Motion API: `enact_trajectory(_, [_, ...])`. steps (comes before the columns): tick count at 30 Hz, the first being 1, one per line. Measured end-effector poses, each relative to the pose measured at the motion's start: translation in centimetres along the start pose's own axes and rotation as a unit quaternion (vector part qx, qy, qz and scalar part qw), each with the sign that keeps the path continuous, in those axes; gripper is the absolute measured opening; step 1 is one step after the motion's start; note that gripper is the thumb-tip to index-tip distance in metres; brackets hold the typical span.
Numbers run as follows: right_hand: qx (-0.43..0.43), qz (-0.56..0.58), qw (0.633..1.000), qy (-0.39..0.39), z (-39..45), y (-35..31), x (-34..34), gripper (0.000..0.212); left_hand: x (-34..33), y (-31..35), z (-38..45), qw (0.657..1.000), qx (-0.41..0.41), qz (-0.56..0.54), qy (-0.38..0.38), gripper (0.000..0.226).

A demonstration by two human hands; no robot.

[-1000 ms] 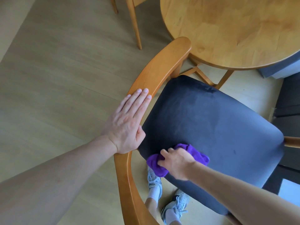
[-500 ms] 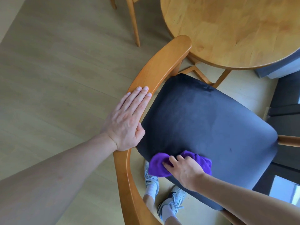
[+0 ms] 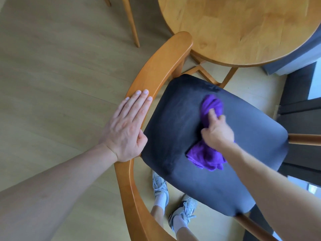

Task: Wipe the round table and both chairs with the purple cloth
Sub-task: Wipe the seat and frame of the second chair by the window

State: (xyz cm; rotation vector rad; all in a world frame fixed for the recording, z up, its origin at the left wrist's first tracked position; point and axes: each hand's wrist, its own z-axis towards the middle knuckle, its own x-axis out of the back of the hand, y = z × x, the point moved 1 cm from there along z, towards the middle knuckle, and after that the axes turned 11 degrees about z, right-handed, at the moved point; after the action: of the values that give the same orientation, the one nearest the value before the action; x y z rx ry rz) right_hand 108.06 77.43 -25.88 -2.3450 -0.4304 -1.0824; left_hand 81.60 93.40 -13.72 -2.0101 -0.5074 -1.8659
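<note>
A wooden chair with a dark padded seat and a curved wooden backrest fills the middle of the head view. My left hand rests flat on the backrest, fingers straight. My right hand grips the bunched purple cloth against the middle of the seat; part of the cloth sticks out beyond my fingers toward the far edge. The round wooden table stands just beyond the chair at the top right.
The legs of a second wooden chair show at the top, left of the table. My feet in white sneakers stand under the seat's near edge. Dark furniture lines the right side. Light wood floor stretches to the left.
My right hand has swept the purple cloth from the seat's near edge across to its middle, toward the table. My left hand stays flat on the backrest.
</note>
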Motion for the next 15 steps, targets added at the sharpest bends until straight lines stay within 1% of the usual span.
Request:
enact_trajectory(1, [0.068,-0.039,0.996,-0.041,-1.6,-0.9,-1.2,0.071,0.1,0.0,0.0,1.000,0.000,-0.001,0.001,0.086])
enact_trajectory(2, [0.139,-0.093,0.982,-0.092,-3.3,-1.6,-2.5,0.072,0.1,0.0,0.0,1.000,0.000,-0.003,0.001,0.086])
enact_trajectory(3, [0.207,-0.149,0.955,-0.151,-4.9,-2.2,-3.9,0.072,0.2,0.0,0.0,1.000,-0.002,-0.004,0.000,0.087])
enact_trajectory(5, [0.314,-0.229,0.882,-0.267,-7.8,-2.7,-6.2,0.069,0.2,0.0,0.0,1.000,-0.003,-0.003,-0.006,0.088])
enact_trajectory(6, [0.345,-0.249,0.855,-0.297,-8.6,-2.6,-6.8,0.069,0.2,0.0,0.0,1.000,-0.003,-0.002,-0.009,0.088])
enact_trajectory(7, [0.367,-0.255,0.844,-0.296,-8.8,-2.5,-6.8,0.070,0.2,0.0,0.0,1.000,-0.002,-0.001,-0.012,0.087])
enact_trajectory(8, [0.383,-0.253,0.845,-0.273,-8.4,-2.5,-6.5,0.069,0.2,0.0,0.0,1.000,-0.002,0.001,-0.015,0.087])
enact_trajectory(9, [0.388,-0.250,0.856,-0.234,-7.6,-2.5,-5.9,0.067,0.1,0.0,-0.1,1.000,-0.003,0.001,-0.017,0.087])
enact_trajectory(10, [0.371,-0.241,0.877,-0.186,-6.4,-2.5,-5.1,0.065,0.1,-0.1,-0.1,1.000,-0.005,0.001,-0.018,0.088])
enact_trajectory(11, [0.322,-0.213,0.913,-0.135,-4.8,-2.6,-4.2,0.065,0.1,-0.1,-0.1,1.000,-0.005,0.002,-0.019,0.088])
enact_trajectory(12, [0.250,-0.166,0.950,-0.086,-3.0,-2.4,-3.1,0.065,0.0,-0.1,-0.1,1.000,-0.004,0.005,-0.022,0.087])
enact_trajectory(13, [0.174,-0.105,0.978,-0.040,-1.2,-2.2,-2.0,0.066,0.0,-0.1,0.0,1.000,-0.002,0.007,-0.024,0.087])
enact_trajectory(14, [0.106,-0.042,0.993,-0.002,0.3,-2.2,-1.1,0.065,0.0,-0.1,0.0,1.000,0.000,0.009,-0.026,0.086])
enact_trajectory(15, [0.052,0.006,0.998,0.023,1.4,-2.2,-0.6,0.063,0.0,0.0,0.0,1.000,0.002,0.008,-0.025,0.086])
